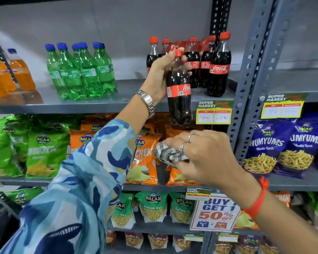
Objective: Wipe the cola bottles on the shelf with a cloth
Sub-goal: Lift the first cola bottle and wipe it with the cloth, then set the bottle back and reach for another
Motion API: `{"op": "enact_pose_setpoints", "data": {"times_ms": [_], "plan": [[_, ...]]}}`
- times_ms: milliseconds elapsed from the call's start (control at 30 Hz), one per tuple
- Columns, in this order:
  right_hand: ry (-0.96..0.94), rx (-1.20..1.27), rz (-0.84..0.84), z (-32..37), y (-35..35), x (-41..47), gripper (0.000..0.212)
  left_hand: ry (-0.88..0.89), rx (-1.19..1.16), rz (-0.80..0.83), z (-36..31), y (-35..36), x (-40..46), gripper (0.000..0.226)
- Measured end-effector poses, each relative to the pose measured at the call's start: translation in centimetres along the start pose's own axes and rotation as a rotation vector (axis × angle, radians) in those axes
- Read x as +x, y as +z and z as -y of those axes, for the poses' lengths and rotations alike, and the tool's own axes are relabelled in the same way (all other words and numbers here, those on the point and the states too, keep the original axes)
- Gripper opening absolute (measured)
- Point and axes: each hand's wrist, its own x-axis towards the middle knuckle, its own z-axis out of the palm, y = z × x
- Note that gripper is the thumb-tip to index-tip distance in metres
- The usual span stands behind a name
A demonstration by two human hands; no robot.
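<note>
Left hand (160, 76) fingers grip cola bottle (179, 94) neck; right hand (204, 158) bunches cloth (168, 153) below.

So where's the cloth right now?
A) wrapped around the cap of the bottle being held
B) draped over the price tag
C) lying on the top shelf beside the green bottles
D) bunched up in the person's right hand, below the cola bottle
D: the checked cloth is bunched in the right hand, just below the cola bottle that the left hand holds by its upper part.

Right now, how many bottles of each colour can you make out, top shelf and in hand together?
Counted by visible caps:
Cola bottles: 6, one in the left hand
Green bottles: 6
Orange bottles: 2
Total: 14
</note>
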Motion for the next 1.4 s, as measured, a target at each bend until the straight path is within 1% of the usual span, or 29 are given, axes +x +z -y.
{"op": "enact_pose_setpoints", "data": {"times_ms": [167, 267, 367, 467, 633, 733, 867, 1033, 1133, 1200, 1233, 1267, 1333, 1400], "plan": [[0.007, -0.064, -0.179, -1.2, -1.8, 1.9, 0.035, 0.118, 0.128, -0.035, -1.8, 1.1, 2.1, 0.014], [0.023, -0.102, -0.241, -2.5, -2.7, 2.6, 0.035, 0.178, 0.203, -0.096, -3.0, 2.1, 3.7, 0.013], [0.038, -0.135, -0.243, -3.5, -3.2, 2.8, 0.035, 0.198, 0.239, -0.144, -3.5, 2.5, 5.1, 0.011], [0.056, -0.154, -0.244, -4.4, -3.2, 2.8, 0.036, 0.233, 0.358, -0.182, -3.2, 2.5, 6.6, 0.009], [0.067, -0.198, -0.224, -5.7, -2.4, 2.7, 0.038, 0.242, 0.533, -0.268, -1.5, 2.0, 8.6, 0.026], [0.083, -0.194, -0.217, -6.4, -1.8, 2.6, 0.036, 0.194, 0.54, -0.274, -0.3, 1.5, 9.4, 0.031], [0.099, -0.183, -0.204, -6.9, -1.1, 2.5, 0.039, 0.172, 0.545, -0.255, 0.7, 0.7, 9.9, 0.029], [0.107, -0.188, -0.208, -7.2, -0.2, 2.8, 0.034, 0.121, 0.561, -0.239, 0.3, 0.7, 10.0, 0.032], [0.1, -0.204, -0.21, -7.4, -0.1, 3.3, 0.037, 0.1, 0.638, -0.25, 0.0, 0.8, 10.1, 0.034], [0.092, -0.221, -0.21, -7.6, -0.1, 3.8, 0.038, 0.097, 0.681, -0.246, -0.2, 1.1, 10.0, 0.039], [0.09, -0.228, -0.213, -7.7, 0.0, 4.0, 0.036, 0.105, 0.703, -0.251, -0.3, 1.2, 9.9, 0.046], [0.091, -0.23, -0.222, -7.8, 0.1, 4.2, 0.035, 0.126, 0.752, -0.257, -0.5, 1.4, 9.9, 0.055], [0.091, -0.219, -0.238, -8.0, 0.4, 4.5, 0.037, 0.223, 0.911, -0.278, -1.0, 2.3, 9.6, 0.066], [0.082, -0.212, -0.245, -8.2, 0.6, 4.9, 0.039, 0.377, 0.991, -0.311, -2.2, 3.1, 8.9, 0.065]]}}
